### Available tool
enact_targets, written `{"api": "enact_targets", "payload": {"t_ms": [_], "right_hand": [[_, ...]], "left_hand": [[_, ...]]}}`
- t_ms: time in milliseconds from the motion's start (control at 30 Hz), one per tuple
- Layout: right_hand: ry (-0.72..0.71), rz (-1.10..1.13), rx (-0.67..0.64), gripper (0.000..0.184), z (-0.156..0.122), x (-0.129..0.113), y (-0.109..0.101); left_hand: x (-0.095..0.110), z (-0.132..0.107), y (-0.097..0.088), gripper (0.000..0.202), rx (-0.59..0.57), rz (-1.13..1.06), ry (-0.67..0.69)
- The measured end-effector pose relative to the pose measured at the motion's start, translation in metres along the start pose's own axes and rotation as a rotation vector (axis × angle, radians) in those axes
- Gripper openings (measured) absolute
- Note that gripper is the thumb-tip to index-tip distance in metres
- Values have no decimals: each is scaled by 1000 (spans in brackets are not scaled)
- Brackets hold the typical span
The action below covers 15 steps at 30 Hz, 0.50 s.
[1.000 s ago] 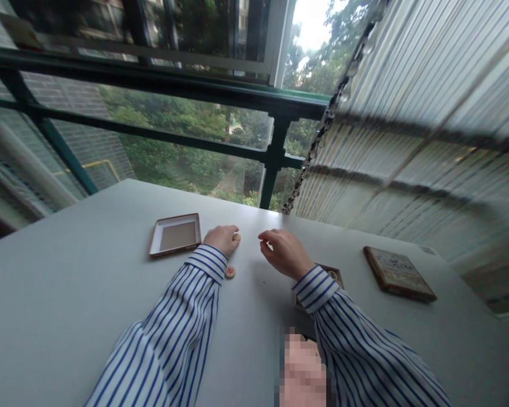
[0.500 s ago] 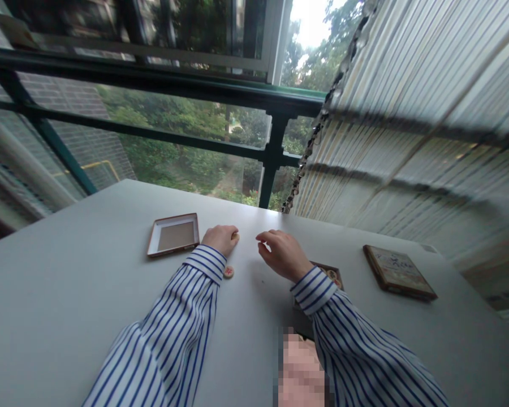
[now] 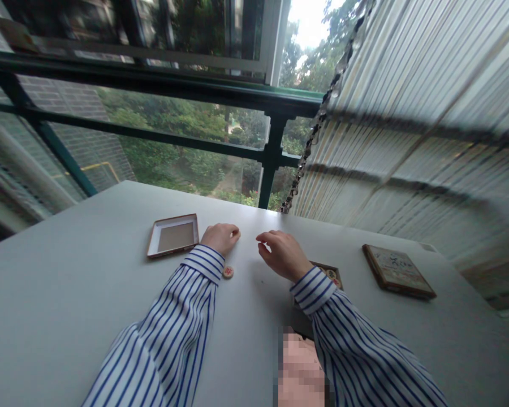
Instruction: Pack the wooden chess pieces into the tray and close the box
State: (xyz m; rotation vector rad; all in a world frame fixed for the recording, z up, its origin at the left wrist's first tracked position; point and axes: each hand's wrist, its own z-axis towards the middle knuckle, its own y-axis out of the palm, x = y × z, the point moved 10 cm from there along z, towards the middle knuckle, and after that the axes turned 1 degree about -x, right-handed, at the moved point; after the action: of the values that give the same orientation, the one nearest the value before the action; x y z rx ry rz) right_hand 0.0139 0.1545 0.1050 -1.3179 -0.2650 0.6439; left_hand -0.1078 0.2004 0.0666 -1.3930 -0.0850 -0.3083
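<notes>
Broadly, the background is filled by a pale striped curtain [image 3: 419, 102] on the right and by a window [image 3: 186, 130] crossed by a dark green railing [image 3: 161, 85]. Below these, a large white table [image 3: 89, 282] is seen, its far edge set along the window. From its near edge, two sleeves striped in blue and white are stretched inward, the right sleeve [image 3: 360, 339] and the left sleeve [image 3: 165, 333].

Toward the table's right edge, a closed flat box [image 3: 401, 272] with a printed top is laid. Nearer the far left corner, a shallow open lid [image 3: 176, 238] is placed inside up, its right side just beside the left wrist; whether the two are touching cannot be told. An open box [image 3: 324, 264] is partly hidden under the right wrist and cuff, right of the table's middle, and round pieces [image 3: 332, 275] can be made out in it.

The right hand [image 3: 285, 254] is held near the far edge, its fingers loosely curled, with thumb and forefinger tips kept slightly apart and nothing seen between them. The left hand [image 3: 219, 237] is held across from it, its thumb and forefinger brought close together at the tips; a pale sliver [image 3: 239, 234] is shown there, but whether anything is pinched cannot be told.

Just beside the left cuff, a round wooden piece [image 3: 228, 272] is laid flat on the table, marked in red on its upper face.
</notes>
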Motion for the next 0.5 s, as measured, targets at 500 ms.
{"api": "enact_targets", "payload": {"t_ms": [500], "right_hand": [[-22,54,109,22,-2,5,-20]], "left_hand": [[13,-1,-22,33,84,-289,101]]}}
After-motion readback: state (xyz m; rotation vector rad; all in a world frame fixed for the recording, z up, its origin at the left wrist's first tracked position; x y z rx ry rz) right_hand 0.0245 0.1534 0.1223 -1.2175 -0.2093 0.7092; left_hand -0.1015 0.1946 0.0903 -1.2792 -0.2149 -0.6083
